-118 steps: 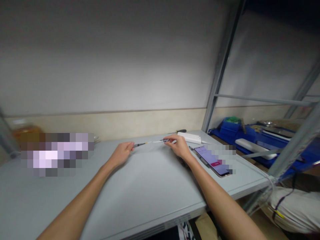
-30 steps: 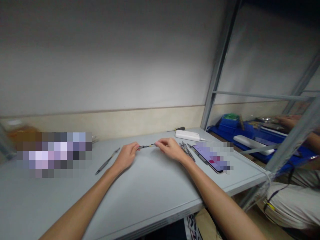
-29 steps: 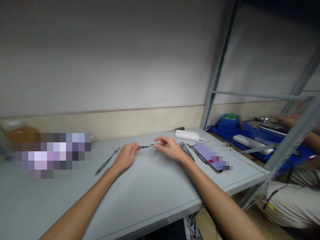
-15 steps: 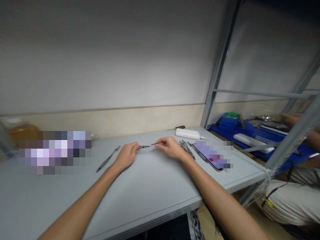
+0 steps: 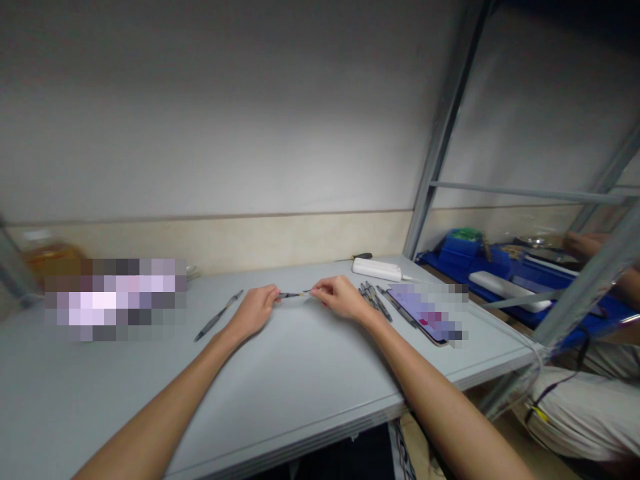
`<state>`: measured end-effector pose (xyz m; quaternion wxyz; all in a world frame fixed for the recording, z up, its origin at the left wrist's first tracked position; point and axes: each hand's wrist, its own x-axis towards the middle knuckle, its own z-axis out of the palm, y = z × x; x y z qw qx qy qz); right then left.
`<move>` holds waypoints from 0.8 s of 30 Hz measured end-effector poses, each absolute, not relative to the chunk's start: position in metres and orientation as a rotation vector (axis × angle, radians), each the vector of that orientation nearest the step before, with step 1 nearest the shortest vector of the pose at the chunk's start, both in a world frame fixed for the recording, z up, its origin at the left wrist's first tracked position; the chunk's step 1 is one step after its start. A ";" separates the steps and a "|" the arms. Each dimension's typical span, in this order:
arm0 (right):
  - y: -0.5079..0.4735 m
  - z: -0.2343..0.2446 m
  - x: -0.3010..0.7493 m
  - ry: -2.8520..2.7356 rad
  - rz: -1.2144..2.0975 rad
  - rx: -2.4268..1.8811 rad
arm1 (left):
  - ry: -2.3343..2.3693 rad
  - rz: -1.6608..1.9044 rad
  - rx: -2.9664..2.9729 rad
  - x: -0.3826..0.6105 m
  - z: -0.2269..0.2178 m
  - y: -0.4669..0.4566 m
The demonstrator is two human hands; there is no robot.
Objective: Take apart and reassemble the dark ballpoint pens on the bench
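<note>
My left hand (image 5: 254, 311) and my right hand (image 5: 340, 297) are both closed on the ends of one thin pen (image 5: 295, 294), held level just above the grey table (image 5: 300, 387). The pen's short dark middle with a yellowish band shows between the fingers. A finished dark pen (image 5: 218, 316) lies on the table to the left of my left hand. Several dark pens (image 5: 375, 299) lie in a bunch just right of my right hand.
A phone (image 5: 423, 315) with a lit screen lies right of the pens. A white oblong device (image 5: 377, 269) and a small screwdriver (image 5: 356, 257) lie at the back. A metal shelf post (image 5: 440, 140) stands at the right; beyond it are blue trays (image 5: 495, 267) and another person's hand (image 5: 585, 243).
Since 3.9 s ago one pen has come to lie on the table at the left. My hands have drawn closer together on a second pen. In the last second they barely moved.
</note>
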<state>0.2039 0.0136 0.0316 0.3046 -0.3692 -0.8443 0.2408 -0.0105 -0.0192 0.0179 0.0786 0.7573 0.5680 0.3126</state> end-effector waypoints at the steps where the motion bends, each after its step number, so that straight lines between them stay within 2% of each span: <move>1: 0.013 0.032 0.204 -2.235 0.637 -0.975 | 1.696 0.939 2.265 -0.011 0.018 -0.019; 14: 0.013 0.035 0.206 -2.159 0.700 -0.931 | 1.697 1.057 2.170 -0.011 0.021 -0.018; 24: 0.012 0.034 0.205 -2.199 0.313 -0.836 | 1.578 0.930 1.972 -0.009 0.022 -0.015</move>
